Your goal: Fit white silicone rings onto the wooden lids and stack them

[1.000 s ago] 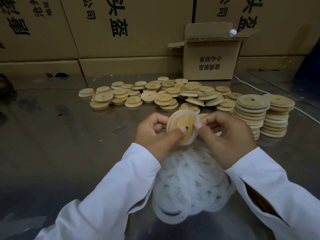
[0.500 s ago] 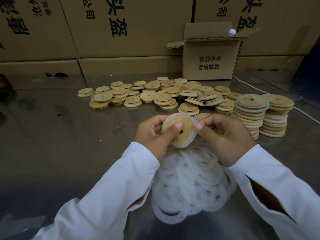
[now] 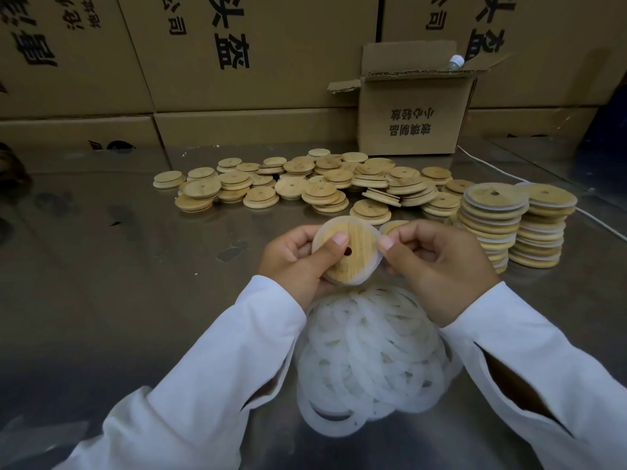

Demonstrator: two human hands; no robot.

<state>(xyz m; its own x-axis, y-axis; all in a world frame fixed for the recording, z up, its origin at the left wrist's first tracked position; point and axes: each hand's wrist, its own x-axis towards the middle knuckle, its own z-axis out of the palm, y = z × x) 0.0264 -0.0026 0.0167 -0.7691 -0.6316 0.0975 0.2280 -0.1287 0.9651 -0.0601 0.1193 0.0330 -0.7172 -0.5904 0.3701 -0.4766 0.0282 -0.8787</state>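
Head view, looking down: the wooden lid point(image 3: 344, 254) is held up above the surface point(image 3: 118, 283), tilted towards the camera with its centre hole showing. A white silicone ring point(image 3: 369, 274) lies round its rim. The left hand point(image 3: 291, 256) grips the lid from the left, thumb pressed flat on the wood beside the hole. The right hand point(image 3: 441, 266) pinches the ring's edge at the lid's right side between thumb and forefinger.

Whether the ring is seated all the way round I cannot tell (the lower edge looks a little proud). To finish this step well, I would have the left hand turn the lid while the right thumb presses the ring down evenly. The ring should not be stretched, and it is worth checking for twists before stacking.

Just below the hands lies the heap of loose rings point(image 3: 369, 361). Beyond, bare lids point(image 3: 305, 188) lie scattered, and two finished stacks point(image 3: 492, 222) stand to the right. An open carton point(image 3: 414, 113) stands behind them.
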